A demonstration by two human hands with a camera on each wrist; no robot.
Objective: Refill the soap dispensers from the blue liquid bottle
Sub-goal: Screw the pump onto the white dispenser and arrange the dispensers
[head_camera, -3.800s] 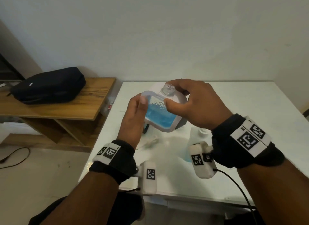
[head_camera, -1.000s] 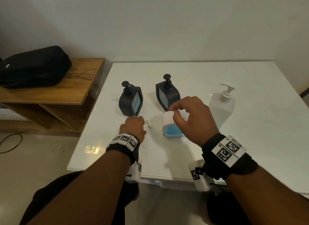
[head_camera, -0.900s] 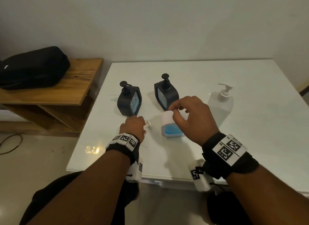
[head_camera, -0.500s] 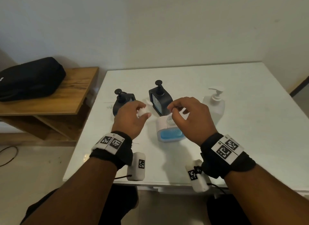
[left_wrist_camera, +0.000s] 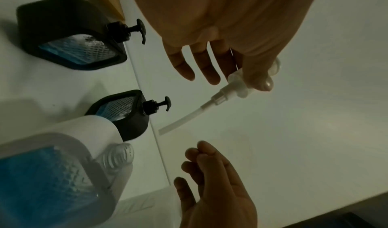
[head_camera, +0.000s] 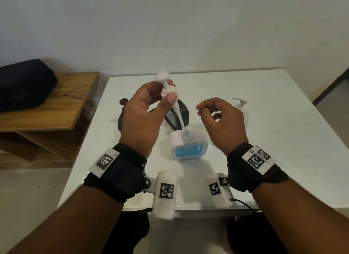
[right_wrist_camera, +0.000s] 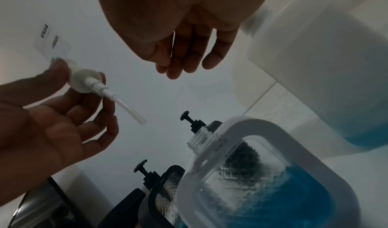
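A white soap dispenser (head_camera: 188, 149) with blue liquid inside stands on the white table (head_camera: 283, 140), its threaded neck (head_camera: 187, 135) uncapped. My left hand (head_camera: 163, 94) pinches a white pump head (head_camera: 167, 87) above it. The pump's tube (head_camera: 177, 114) slants down, its tip just over the neck. My right hand (head_camera: 202, 110) hovers to the dispenser's right, fingers loosely curled, holding nothing. The refill bottle (right_wrist_camera: 315, 57) with blue liquid at its bottom stands behind that hand. The left wrist view shows the pump (left_wrist_camera: 237, 85) between thumb and fingers.
Two black dispensers (left_wrist_camera: 69, 37) (left_wrist_camera: 126, 113) with pumps on stand behind the white one, partly hidden by my left hand in the head view. A wooden side table (head_camera: 56, 106) with a black bag (head_camera: 24, 83) is at the left. The wall is close behind.
My left hand picked the pump off the table and raised it over the dispenser's neck. My right hand let go of the neck and drew off to the right.
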